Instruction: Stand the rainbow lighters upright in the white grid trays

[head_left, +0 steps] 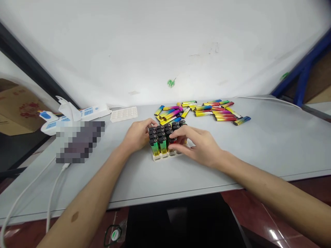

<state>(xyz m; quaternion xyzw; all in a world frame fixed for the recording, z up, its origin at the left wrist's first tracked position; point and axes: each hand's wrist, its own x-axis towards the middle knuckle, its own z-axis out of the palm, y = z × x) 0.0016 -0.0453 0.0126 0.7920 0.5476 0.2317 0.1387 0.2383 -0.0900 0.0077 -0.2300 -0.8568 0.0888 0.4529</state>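
Observation:
Rows of upright lighters (163, 144) with black tops and shiny coloured bodies stand in a white holed tray (165, 157) in the middle of the table. My right hand (200, 146) pinches a red lighter (172, 140) between thumb and fingers at the tray's front rows; the hand covers part of the lighters behind. At the tray's back left side, my left hand (139, 135) curls its fingers against the lighter rows and steadies them. Its fingertips are partly hidden behind the black tops. Front holes of the tray show without lighters.
Several loose lighters (224, 117) lie in a heap along the wall behind the tray. A second white holed tray (124, 114) lies at the back left. Further left are a white power strip (95, 111), a blurred-out dark device (85, 143) and white cables (51, 193).

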